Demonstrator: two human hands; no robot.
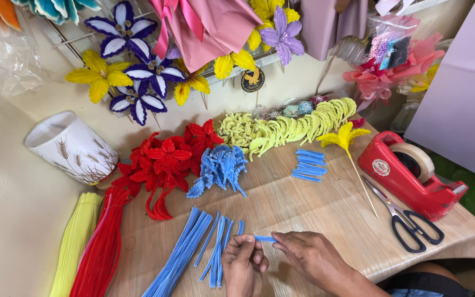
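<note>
Head view looks down on a wooden tabletop (314,209) crowded with craft pieces. Left hand (243,267) and right hand (310,256) meet low at centre, fingertips pinched shut on one short blue fuzzy pipe-cleaner piece (265,238), held level just above the wood between them. Beside the left hand lie two loose groups of long blue pipe cleaners (185,250); I can't count the strands. Farther back, one stack of short blue cut pieces (308,164), roughly six. At right: one red tape dispenser (408,176), one pair of black-handled scissors (408,220), one yellow flower on a stick (344,137).
</note>
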